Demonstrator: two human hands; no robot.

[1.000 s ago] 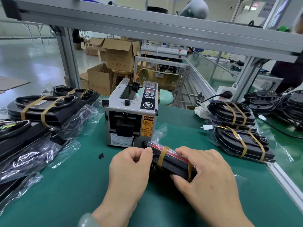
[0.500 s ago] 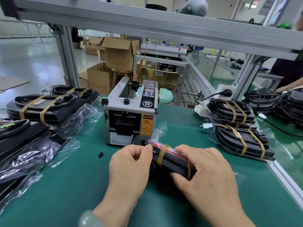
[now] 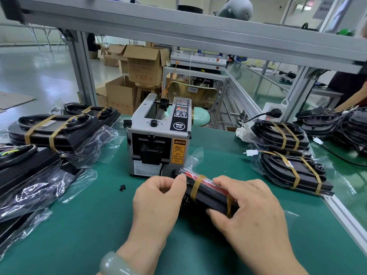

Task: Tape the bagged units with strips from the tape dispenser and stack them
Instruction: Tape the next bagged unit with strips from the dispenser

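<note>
Two tan strips already cross the bagged unit [image 3: 208,192] in hand, which sits in the lower middle of the frame, just in front of the tape dispenser [image 3: 158,143]. Whether its underside rests on the green surface [image 3: 79,225] cannot be told. The first strip [image 3: 197,186] lies flat near the unit's left end. The second strip [image 3: 229,203] wraps the near edge under the right hand. The left hand [image 3: 158,197] is curled, with thumb and forefinger pinching the loose bag at the unit's left end. The right hand [image 3: 252,205] grips the unit from above, fingers over the top and thumb against the near side, on or just beside the second strip. Judgement: taping of this unit is at or near completion, the last strip apparently being pressed down. Stacking it is not yet done. Finished work: a right pile [image 3: 286,151] of taped units at the right of the frame, each showing two strips, and a left pile [image 3: 55,130] of taped units at the upper left. Outstanding work: an untaped heap [image 3: 25,175] of bagged units with no strips visible, at the lower left, their number not countable from this view. No cut strip can be made out at the dispenser's outlet, so the next unit probably calls for fresh tape. The task is judged well under way, with the heap awaiting tape.
</note>
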